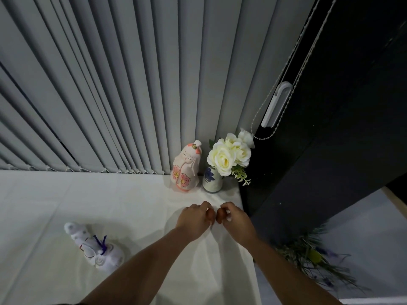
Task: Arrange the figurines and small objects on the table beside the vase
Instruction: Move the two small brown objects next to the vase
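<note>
A small white vase (211,180) with a blue painted flower holds white roses (228,154) at the table's far right corner. A pink doll figurine (185,170) in a flowered robe stands upright just left of the vase, almost touching it. A white figurine (98,248) with purple cord lies on its side near the front left, well apart from the others. My left hand (195,219) and my right hand (236,221) are close together in front of the vase, fingers curled and pinching a fold of the white tablecloth (132,205).
Grey vertical blinds (110,95) hang right behind the table. A dark panel (319,150) with a white handle and bead cord borders the table's right edge. Greenery with purple flowers (317,258) lies on the floor to the right.
</note>
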`<state>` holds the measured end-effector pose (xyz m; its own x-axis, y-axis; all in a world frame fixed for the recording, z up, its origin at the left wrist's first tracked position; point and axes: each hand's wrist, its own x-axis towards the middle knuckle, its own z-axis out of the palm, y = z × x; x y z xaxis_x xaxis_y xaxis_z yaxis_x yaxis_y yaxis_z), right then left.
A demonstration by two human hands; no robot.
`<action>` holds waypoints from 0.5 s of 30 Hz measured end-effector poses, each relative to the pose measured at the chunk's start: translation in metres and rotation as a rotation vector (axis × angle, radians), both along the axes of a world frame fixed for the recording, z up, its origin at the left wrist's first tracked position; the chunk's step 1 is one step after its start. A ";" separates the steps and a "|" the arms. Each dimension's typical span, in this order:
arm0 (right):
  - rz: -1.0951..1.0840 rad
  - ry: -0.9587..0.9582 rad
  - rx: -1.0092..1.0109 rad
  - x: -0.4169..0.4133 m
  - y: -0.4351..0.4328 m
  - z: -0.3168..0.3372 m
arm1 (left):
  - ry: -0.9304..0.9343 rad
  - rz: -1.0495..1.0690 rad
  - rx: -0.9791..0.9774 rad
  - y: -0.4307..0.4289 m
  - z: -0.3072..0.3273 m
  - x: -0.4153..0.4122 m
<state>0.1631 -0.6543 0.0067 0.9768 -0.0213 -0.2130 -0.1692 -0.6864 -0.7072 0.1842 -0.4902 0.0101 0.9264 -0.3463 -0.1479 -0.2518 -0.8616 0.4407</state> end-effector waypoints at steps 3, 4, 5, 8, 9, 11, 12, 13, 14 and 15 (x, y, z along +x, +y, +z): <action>0.003 -0.010 -0.035 -0.001 0.002 0.004 | 0.001 -0.005 -0.001 0.002 0.000 -0.002; 0.006 -0.019 -0.056 -0.002 0.002 0.004 | -0.002 -0.008 0.002 0.003 0.000 -0.002; 0.004 -0.030 -0.080 -0.002 0.002 0.004 | -0.007 -0.014 0.006 0.005 0.001 -0.003; -0.015 -0.088 -0.129 -0.006 0.005 0.005 | -0.012 -0.026 0.011 0.011 0.003 -0.004; -0.017 -0.110 -0.149 -0.007 0.007 0.008 | -0.009 -0.026 0.010 0.014 0.005 -0.005; -0.006 -0.158 -0.196 -0.011 0.011 0.012 | -0.010 -0.028 0.018 0.023 0.009 -0.006; 0.007 -0.177 -0.218 -0.012 0.014 0.015 | -0.016 -0.028 0.026 0.028 0.012 -0.007; 0.016 -0.182 -0.235 -0.014 0.017 0.018 | -0.024 -0.025 0.031 0.033 0.014 -0.009; 0.022 -0.182 -0.247 -0.015 0.022 0.021 | -0.030 -0.020 0.035 0.040 0.016 -0.011; 0.022 -0.177 -0.250 -0.017 0.027 0.023 | -0.036 -0.015 0.043 0.046 0.019 -0.013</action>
<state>0.1457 -0.6275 0.0299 0.9991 -0.0302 -0.0303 -0.0417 -0.8449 -0.5333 0.1709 -0.4438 0.0289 0.9261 -0.3543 -0.1295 -0.2799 -0.8755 0.3938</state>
